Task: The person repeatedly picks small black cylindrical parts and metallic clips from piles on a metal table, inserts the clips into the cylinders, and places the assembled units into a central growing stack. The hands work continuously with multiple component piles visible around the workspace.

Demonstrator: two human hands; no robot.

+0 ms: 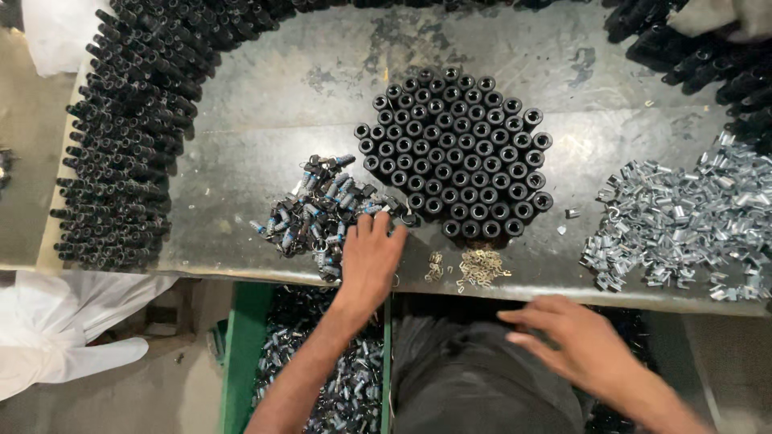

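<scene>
- Two hands of ours are at the near edge of the metal workbench (265,120): our left hand (368,257) lies flat and open on the top, our right hand (581,341) hovers off the edge with fingers loosely spread, gripping nothing.
- Just ahead of our left fingertips, touching them, sits a loose heap of small blue-and-black capacitors (322,210).
- Right of that hand, close by, stands a packed cluster of upright black tubes (457,153), open ends up; one lone tube sits at its near-left corner, just beside our fingers.
- Between the two hands, near the bench edge, lie a few small brass clips (476,268).
- Beyond our right hand, to its right, spreads a pile of silvery metal clips (683,221) reaching almost to the edge.
- Far left of our left hand, black tubes lie stacked on their sides (121,145), curving round the far rim.
- Bare bench shows ahead of the upright cluster and left of the capacitors.
- Under our left forearm, a green-walled bin (245,345) holds more capacitors.
</scene>
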